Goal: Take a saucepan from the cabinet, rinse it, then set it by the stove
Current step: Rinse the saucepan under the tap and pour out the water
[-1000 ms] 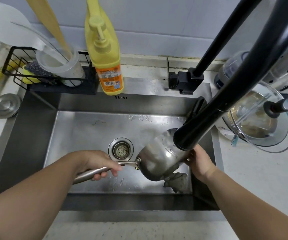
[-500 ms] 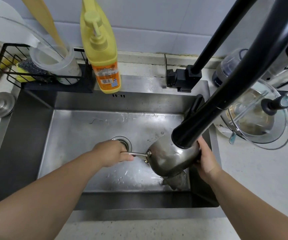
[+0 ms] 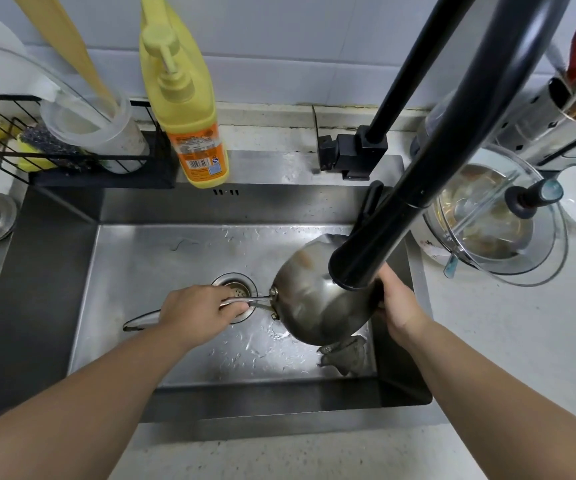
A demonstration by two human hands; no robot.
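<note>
Saucepan (image 3: 310, 303): tipped over sink (image 3: 141, 258) to drain; left hand (image 3: 198, 313) clamped on handle, right hand (image 3: 395, 303) gripping rim.

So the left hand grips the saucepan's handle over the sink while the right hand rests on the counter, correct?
Not quite. In the head view the left hand does grip the saucepan handle over the sink, but the right hand holds the pan's rim, not the counter.

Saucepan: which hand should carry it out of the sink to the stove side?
Left, probably. The left hand is wrapped around the handle of the saucepan, a grip fit for lifting. The right hand only steadies the rim beneath the faucet head.
</note>
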